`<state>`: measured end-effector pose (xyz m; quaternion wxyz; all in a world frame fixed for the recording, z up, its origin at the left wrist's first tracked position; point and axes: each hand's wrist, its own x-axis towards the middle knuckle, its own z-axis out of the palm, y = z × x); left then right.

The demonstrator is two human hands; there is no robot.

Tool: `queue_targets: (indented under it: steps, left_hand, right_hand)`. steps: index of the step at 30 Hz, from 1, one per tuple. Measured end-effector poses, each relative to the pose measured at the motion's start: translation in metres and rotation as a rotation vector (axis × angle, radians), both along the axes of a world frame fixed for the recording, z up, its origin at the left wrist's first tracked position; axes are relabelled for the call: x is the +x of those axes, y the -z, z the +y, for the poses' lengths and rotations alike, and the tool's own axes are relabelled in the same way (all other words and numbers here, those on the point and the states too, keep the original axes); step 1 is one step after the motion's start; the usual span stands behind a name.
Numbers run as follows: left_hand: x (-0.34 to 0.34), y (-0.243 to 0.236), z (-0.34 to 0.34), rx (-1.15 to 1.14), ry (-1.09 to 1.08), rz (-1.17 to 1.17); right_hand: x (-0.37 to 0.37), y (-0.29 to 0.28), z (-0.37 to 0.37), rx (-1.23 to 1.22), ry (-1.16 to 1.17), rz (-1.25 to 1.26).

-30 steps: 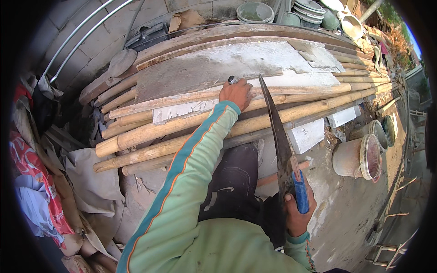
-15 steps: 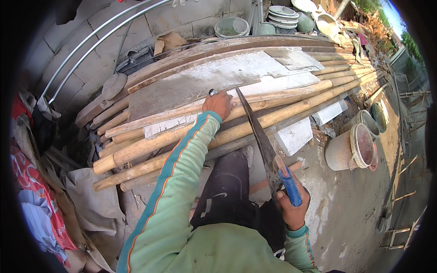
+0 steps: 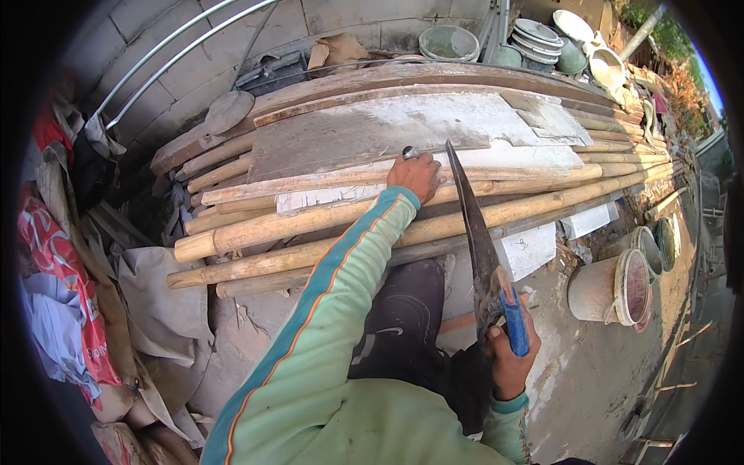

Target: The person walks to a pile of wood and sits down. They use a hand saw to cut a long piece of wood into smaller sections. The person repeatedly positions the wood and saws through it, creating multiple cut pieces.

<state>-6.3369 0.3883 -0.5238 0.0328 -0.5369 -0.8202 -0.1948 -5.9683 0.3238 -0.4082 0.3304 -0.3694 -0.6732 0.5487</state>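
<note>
Person's L hand (image 3: 415,177) is set palm-down, fingers bent, at the long pale wooden strip (image 3: 310,182) on top of the pile; can't tell if it grips the strip or just presses on it. Small dark cylindrical object w/ a silvery rim (image 3: 410,153) shows by that hand's thumb side, exact hold unclear. R hand (image 3: 513,353), lower & nearer the body, is clamped round the blue handle of a long, dark, tapering metal hand saw (image 3: 479,240). Hands are well apart. Saw slants away from the body, blade tip up just R of the L hand; in view it crosses the round yellowish bamboo poles (image 3: 287,226), but can't tell if it touches them. Under the strip: a thin white panel (image 3: 535,157); behind it, a flat grey-brown board (image 3: 310,139), pale toward its R end. Bamboo lies roughly parallel, fanned at L, bunched at R. Person's dark-trousered leg (image 3: 407,310) is btwn the pile & the torso. White flat-faced block (image 3: 529,249) sits just past the front poles, R of the blade; dirty off-white bucket (image 3: 593,296) lies tipped on the grey concrete floor (image 3: 573,380). Bkgd: grey block wall (image 3: 182,97), green round basin (image 3: 449,44).
</note>
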Motion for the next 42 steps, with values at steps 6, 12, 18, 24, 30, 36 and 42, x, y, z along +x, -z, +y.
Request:
queue_targets:
  steps: [6, 12, 18, 24, 30, 36, 42]
  left_hand:
    - [-0.006, -0.003, 0.0, -0.033, 0.026, -0.007]
    - [0.002, 0.003, -0.004, 0.061, 0.039, -0.001]
    - [-0.003, 0.008, -0.003, 0.069, 0.045, -0.006]
    - [-0.002, 0.002, 0.0, 0.087, 0.038, 0.014]
    - [-0.005, 0.008, 0.001, 0.053, 0.054, 0.039]
    - [-0.002, 0.0, -0.004, 0.056, 0.046, 0.018]
    - [-0.001, 0.011, 0.002, 0.107, 0.04, 0.068]
  right_hand:
    - [-0.069, 0.014, 0.046, -0.18, -0.01, 0.049]
    - [-0.017, 0.003, 0.015, 0.045, -0.043, -0.123]
    - [-0.094, 0.004, 0.052, -0.174, -0.034, -0.043]
    - [-0.006, 0.01, 0.011, 0.151, -0.014, -0.056]
    - [-0.117, 0.025, 0.082, -0.206, -0.008, 0.103]
    - [0.022, 0.003, -0.009, 0.206, 0.003, -0.112]
    - [-0.12, 0.037, 0.093, -0.148, -0.047, 0.088]
